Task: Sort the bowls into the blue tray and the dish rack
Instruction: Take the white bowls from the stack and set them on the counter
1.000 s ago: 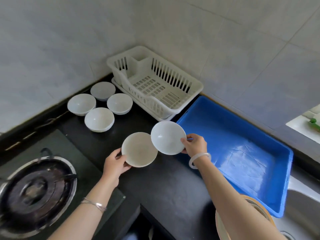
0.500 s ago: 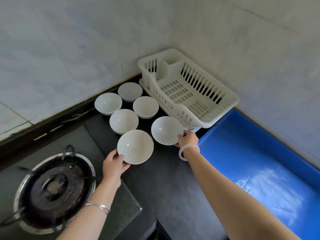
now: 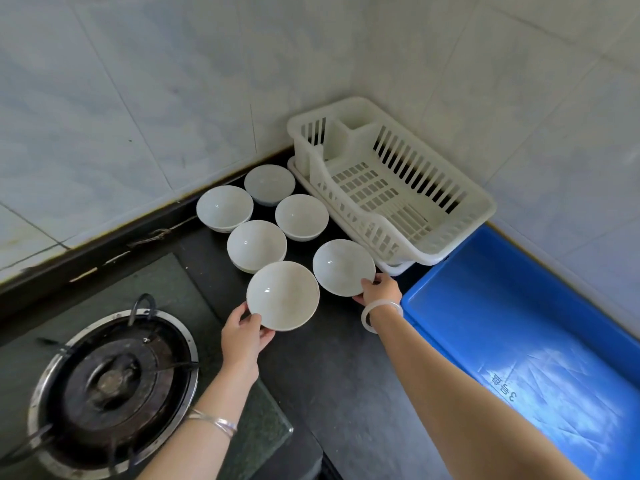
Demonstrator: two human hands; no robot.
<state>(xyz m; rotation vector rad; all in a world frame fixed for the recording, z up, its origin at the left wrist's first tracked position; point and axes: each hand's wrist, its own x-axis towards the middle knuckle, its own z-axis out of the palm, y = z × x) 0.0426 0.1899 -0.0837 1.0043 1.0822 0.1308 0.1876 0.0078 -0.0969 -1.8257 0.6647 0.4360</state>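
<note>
Fingers (image 3: 255,320) of left hand (image 3: 242,339) clamp front bowl (image 3: 282,296) rim; right hand (image 3: 379,289) fingers clamp second bowl (image 3: 343,266), just beside dish rack (image 3: 486,207).

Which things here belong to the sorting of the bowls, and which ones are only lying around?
Belong to the job:
- front bowl, held by the left hand
- rack-side bowl, held by the right hand
- four more bowls on the counter
- dish rack
- blue tray

Only lying about:
- gas burner
</note>
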